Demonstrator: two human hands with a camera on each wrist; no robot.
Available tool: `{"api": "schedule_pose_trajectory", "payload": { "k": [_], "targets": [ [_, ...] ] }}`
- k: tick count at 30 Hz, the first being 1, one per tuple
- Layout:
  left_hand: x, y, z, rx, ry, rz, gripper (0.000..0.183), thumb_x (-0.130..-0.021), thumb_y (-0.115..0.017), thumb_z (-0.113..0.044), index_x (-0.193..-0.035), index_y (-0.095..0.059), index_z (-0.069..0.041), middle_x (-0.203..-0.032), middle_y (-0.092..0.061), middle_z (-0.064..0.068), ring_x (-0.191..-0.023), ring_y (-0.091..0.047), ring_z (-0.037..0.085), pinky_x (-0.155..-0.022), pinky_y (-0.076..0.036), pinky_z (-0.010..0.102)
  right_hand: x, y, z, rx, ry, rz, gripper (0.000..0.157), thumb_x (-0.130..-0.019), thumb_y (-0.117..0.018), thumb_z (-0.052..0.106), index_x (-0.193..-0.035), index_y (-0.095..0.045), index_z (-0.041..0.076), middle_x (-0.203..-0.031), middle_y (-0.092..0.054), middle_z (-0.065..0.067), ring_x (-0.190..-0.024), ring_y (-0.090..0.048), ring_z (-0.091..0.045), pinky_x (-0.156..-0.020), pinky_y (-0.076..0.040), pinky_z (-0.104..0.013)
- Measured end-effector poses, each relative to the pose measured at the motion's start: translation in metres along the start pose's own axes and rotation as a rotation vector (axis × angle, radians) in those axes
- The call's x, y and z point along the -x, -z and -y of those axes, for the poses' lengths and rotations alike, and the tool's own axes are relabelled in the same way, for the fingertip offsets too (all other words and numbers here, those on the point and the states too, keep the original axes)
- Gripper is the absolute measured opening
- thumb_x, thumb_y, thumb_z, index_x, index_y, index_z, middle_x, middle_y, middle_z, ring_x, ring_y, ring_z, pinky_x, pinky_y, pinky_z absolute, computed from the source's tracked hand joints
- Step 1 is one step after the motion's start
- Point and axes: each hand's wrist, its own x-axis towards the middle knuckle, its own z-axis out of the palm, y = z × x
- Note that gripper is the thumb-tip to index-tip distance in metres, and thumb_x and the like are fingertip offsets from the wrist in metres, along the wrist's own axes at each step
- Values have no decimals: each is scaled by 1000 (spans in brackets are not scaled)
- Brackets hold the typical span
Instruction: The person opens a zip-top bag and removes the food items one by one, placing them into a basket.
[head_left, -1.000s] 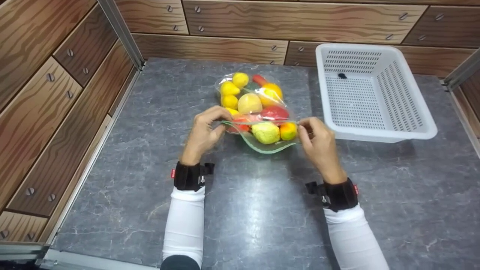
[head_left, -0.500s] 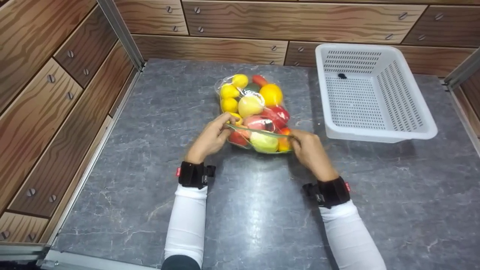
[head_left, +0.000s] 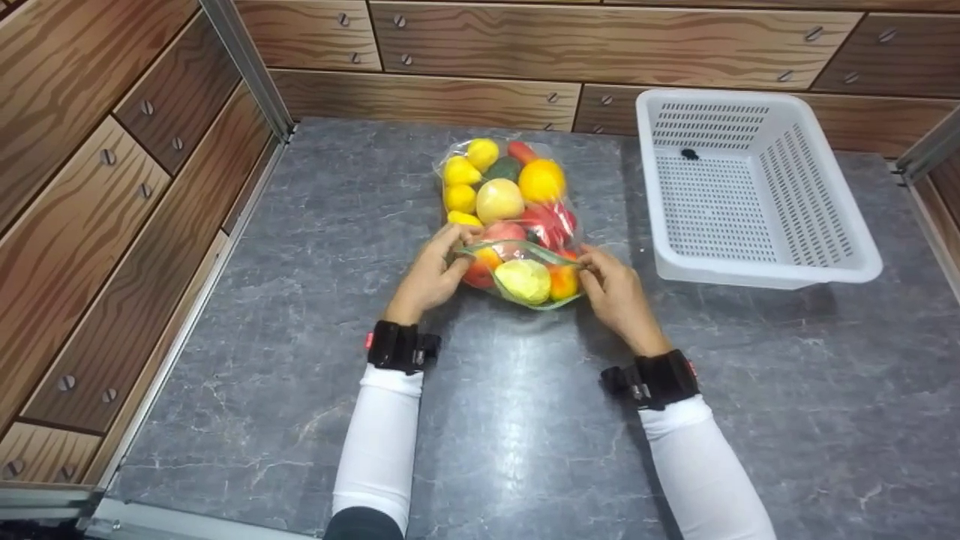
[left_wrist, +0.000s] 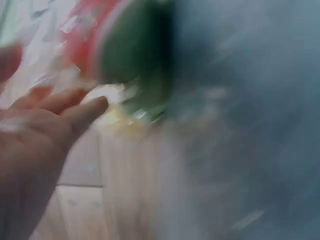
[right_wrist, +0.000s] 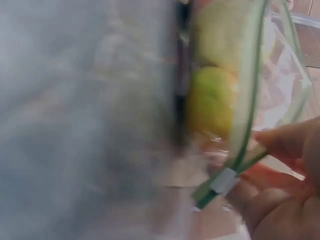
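A clear zip bag (head_left: 537, 250) with green-edged lips lies on the grey tabletop, full of fruit and vegetables. Through the film show yellow lemons (head_left: 460, 171), an orange (head_left: 541, 181), a pale round fruit (head_left: 500, 201) and a yellow-green fruit (head_left: 523, 280) close to the mouth. My left hand (head_left: 429, 276) pinches the left end of the bag's mouth; its wrist view is blurred. At the opposite end my right hand (head_left: 619, 294) pinches the edge between thumb and fingers, beside a white slider (right_wrist: 224, 181) on the green zip. The lips stand apart in the middle.
A white perforated plastic basket (head_left: 757, 271) stands at the right, with a small black object (head_left: 689, 154) on its floor. Wood-patterned panels (head_left: 480, 45) wall the table at the back and left. Metal rails (head_left: 251, 71) run along the corners.
My right hand has come left and nearer to me, narrowing the bag's mouth. My left hand has shifted slightly right. The lips drew close half a second ago and now gape again.
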Motion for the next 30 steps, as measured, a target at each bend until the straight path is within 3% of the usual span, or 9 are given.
{"api": "schedule_pose_trajectory", "payload": {
  "k": [5, 10, 15, 21, 26, 30],
  "targets": [
    [7, 21, -29, -216, 3, 63, 19, -81, -68, 11, -96, -65, -1, -113, -69, 14, -109, -64, 31, -101, -51, 46, 1, 12, 13, 76, 43, 6, 13, -94, -65, -7, -104, -72, -7, -126, -68, -25, -107, -70, -44, -91, -59, -52],
    [13, 31, -45, -346, 31, 98, 18, -81, -73, 11, -93, -71, -3, -101, -70, 8, -97, -65, 28, -91, -55, 41, 5, 17, 25, 130, 134, -74, 11, -91, -69, -7, -101, -74, -7, -109, -72, -26, -98, -72, -42, -83, -62, -50],
    [16, 34, -54, -314, -18, 58, 18, -81, -77, 11, -93, -74, -2, -102, -71, 9, -96, -66, 27, -90, -57, 43, 6, 17, 29, 190, 259, -212, 7, -88, -71, -4, -93, -76, -6, -95, -74, -23, -86, -71, -39, -77, -61, -49],
    [16, 34, -63, -229, -105, 1, 18, -81, -76, 13, -94, -75, 0, -105, -73, 13, -97, -69, 25, -89, -58, 36, 7, 16, 32, 204, 360, -383, 4, -85, -73, -5, -88, -76, -5, -85, -72, -19, -74, -69, -35, -67, -60, -48],
    [16, 33, -69, -223, -209, -54, 19, -80, -76, 14, -93, -75, 0, -102, -73, 12, -95, -70, 24, -86, -59, 37, 8, 18, 39, 215, 410, -531, 5, -85, -69, -4, -86, -75, -5, -81, -70, -17, -68, -67, -31, -62, -58, -35],
    [14, 30, -72, -237, -256, -79, 18, -80, -78, 13, -92, -76, 0, -100, -73, 11, -95, -70, 24, -89, -58, 31, 7, 17, 41, 236, 416, -552, 2, -82, -72, -6, -82, -70, -5, -78, -65, -17, -66, -64, -29, -61, -57, -34]
  ]
}}
